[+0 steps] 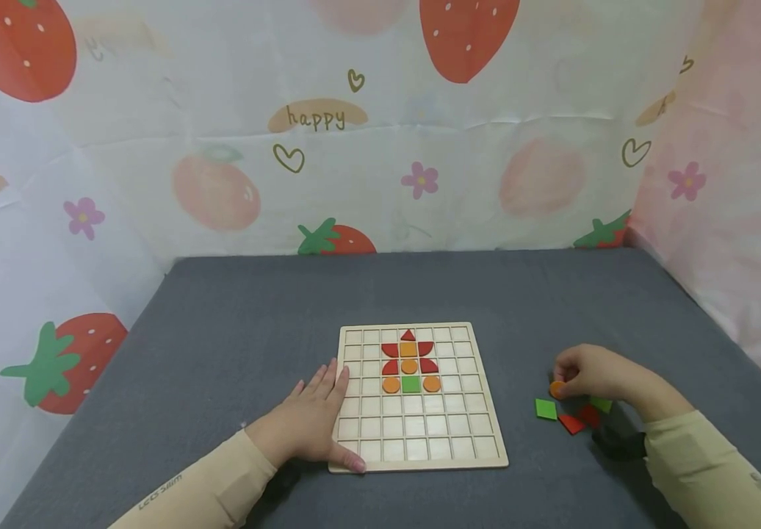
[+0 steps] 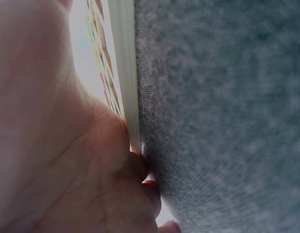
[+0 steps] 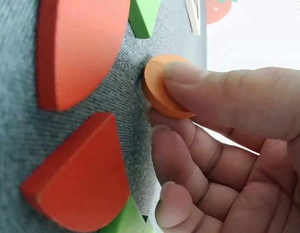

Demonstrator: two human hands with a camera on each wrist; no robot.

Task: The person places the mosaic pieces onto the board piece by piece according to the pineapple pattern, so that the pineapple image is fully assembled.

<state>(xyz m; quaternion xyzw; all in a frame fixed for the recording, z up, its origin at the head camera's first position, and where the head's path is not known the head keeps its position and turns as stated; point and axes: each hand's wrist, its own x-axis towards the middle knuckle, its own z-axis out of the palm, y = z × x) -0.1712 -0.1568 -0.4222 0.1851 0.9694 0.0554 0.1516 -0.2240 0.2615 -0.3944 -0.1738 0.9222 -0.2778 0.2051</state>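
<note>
On the dark grey worktop [image 1: 248,323], a pale wooden board [image 1: 435,425] ruled into small squares lies flat, to the left of some loose pieces. Along its left edge rests the left hand [image 1: 311,419], its fingers straight and its thumb held apart, lying on the near left corner. From the left wrist, the palm shows close up beside the edge of the board.

Set out on the board is a small figure: a red triangle [image 1: 408,336] at the far end, an orange square [image 1: 408,350] just below it with a red curved piece [image 1: 390,350] on either side, then an orange disc [image 1: 409,366] between two more red curved pieces [image 1: 390,367], and below these a green square [image 1: 410,384] between two orange discs [image 1: 391,385].

Well to the right, the right hand [image 1: 588,373] pinches another orange disc [image 3: 157,82] between thumb and curled fingers; whether that disc touches the worktop I cannot tell. Near this hand lie a loose green square [image 1: 546,409], two loose red pieces [image 1: 571,424] and a second green piece [image 1: 601,404], partly hidden. Beige sleeves [image 1: 195,485] cover both forearms. Behind the worktop hangs a white cloth [image 1: 380,176] printed with strawberries [image 1: 10,48], purple flowers [image 1: 419,180] and the word "happy"
</note>
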